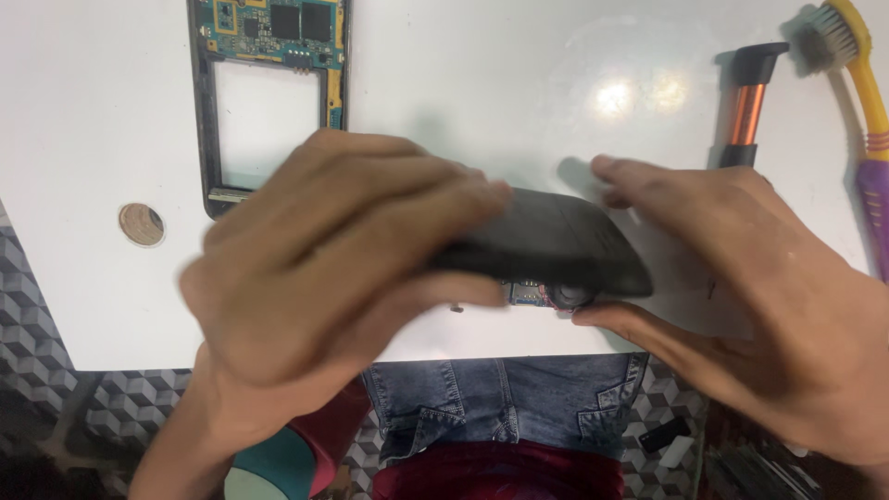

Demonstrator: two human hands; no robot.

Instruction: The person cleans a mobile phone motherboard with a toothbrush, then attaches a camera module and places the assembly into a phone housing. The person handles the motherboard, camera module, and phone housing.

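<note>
Both hands gripped 1 black phone (556, 243) above the white worktop (463, 102): the left hand (324, 259) wrapped its left end, the right hand (741, 278) pinched its right end. Its long axis ran left-right, matte curved back upward. Beyond the left grip lay a bare phone frame (269, 93) with circuit board.

Left hand (324, 255) curls palm-down, fingers pointing toward three o'clock — right hand (741, 287) faces it, thumb and forefinger pinching toward nine o'clock.
</note>
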